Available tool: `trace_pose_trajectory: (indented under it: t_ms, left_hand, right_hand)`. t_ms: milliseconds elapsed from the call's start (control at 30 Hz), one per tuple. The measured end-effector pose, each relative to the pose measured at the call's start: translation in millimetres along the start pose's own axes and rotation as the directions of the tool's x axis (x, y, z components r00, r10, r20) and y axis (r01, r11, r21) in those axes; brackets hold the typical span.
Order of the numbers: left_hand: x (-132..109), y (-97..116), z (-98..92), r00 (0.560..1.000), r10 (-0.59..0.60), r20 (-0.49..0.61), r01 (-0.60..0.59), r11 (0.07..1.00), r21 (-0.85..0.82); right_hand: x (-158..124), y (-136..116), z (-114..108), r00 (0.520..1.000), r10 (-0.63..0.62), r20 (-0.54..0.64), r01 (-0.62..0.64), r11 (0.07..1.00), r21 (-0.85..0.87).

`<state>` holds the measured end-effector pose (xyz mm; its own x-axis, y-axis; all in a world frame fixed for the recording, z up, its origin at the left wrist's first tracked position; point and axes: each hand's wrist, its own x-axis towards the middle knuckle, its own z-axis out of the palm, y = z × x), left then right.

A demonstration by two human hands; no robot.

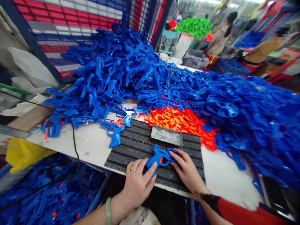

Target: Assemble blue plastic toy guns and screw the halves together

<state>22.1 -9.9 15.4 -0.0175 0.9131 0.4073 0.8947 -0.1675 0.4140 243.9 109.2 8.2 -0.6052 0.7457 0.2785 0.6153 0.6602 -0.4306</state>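
A blue plastic toy gun [161, 155] with an orange trigger lies over the grey striped mat [138, 140]. My left hand [140, 179] is closed on its ribbed grip, a ring on one finger. At the barrel end, my right hand [186, 168] has its thumb and fingers closed on the toy gun. Just beyond it sits a metal tray [166, 135] of small silvery parts. Two more toy gun pieces, one blue [114, 132] and one shinier [130, 115], rest at the mat's left edge.
Orange plastic pieces [180, 120] are heaped behind the tray. Large piles of blue toy gun parts [131, 68] cover the back and right. A black cable [74, 140] crosses the left side, above a crate of blue toy guns [70, 190]. Other people [220, 39] work in the background.
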Motion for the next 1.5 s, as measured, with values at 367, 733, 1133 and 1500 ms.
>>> trace_pose_trajectory:
  t_ms: [367,733,1133,1500]
  left_hand:
    - [0.1,-0.6,2.1,1.000,0.000,0.014,-0.001,0.998,0.057]
    - [4.6,2.1,-3.1,1.000,0.016,0.026,-0.018,0.996,0.091]
    - [10.2,-7.8,-13.8,0.998,0.024,0.060,-0.023,1.000,-0.013]
    - [179.5,-5.4,-7.1,0.927,-0.012,0.374,-0.062,0.981,0.186]
  right_hand:
    - [3.6,2.4,0.5,0.999,0.026,-0.033,-0.025,0.999,0.031]
    - [13.6,-1.9,-11.3,0.883,0.458,0.106,-0.464,0.815,0.346]
    - [19.9,-0.4,-12.9,0.928,0.371,0.036,-0.369,0.902,0.224]
    - [113.0,14.9,-32.6,0.980,0.120,0.158,-0.064,0.946,-0.319]
